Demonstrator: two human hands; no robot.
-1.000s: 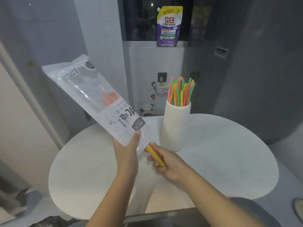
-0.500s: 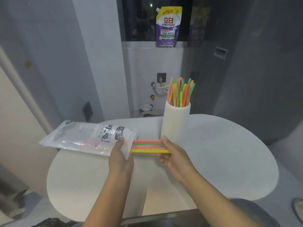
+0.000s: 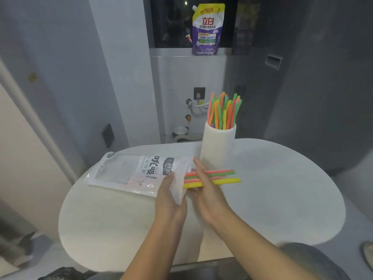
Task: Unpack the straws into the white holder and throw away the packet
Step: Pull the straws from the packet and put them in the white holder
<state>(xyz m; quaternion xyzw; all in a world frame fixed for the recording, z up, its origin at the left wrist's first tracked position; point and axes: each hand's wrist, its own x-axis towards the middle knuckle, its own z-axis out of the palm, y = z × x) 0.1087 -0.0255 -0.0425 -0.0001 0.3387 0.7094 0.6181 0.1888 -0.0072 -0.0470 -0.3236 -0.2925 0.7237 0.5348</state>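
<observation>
The straw packet (image 3: pixel 131 172), a clear and white plastic bag with black print, lies nearly flat over the table's left side. My left hand (image 3: pixel 170 196) pinches its open right end. A small bundle of pink, green and yellow straws (image 3: pixel 222 176) sticks out of that end, pointing right. My right hand (image 3: pixel 205 190) holds the bundle near its middle, fingers wrapped around it. The white ribbed holder (image 3: pixel 218 146) stands just behind my hands, with several coloured straws (image 3: pixel 224 110) upright in it.
The round white table (image 3: pixel 282 199) carries everything. A purple and yellow detergent pouch (image 3: pixel 206 29) stands on the window ledge behind. A dark bag (image 3: pixel 62 274) shows at the bottom left edge, below the table.
The packet has dropped from a raised tilt to lie almost flat on the table. My right hand has drawn the straw bundle further out to the right.
</observation>
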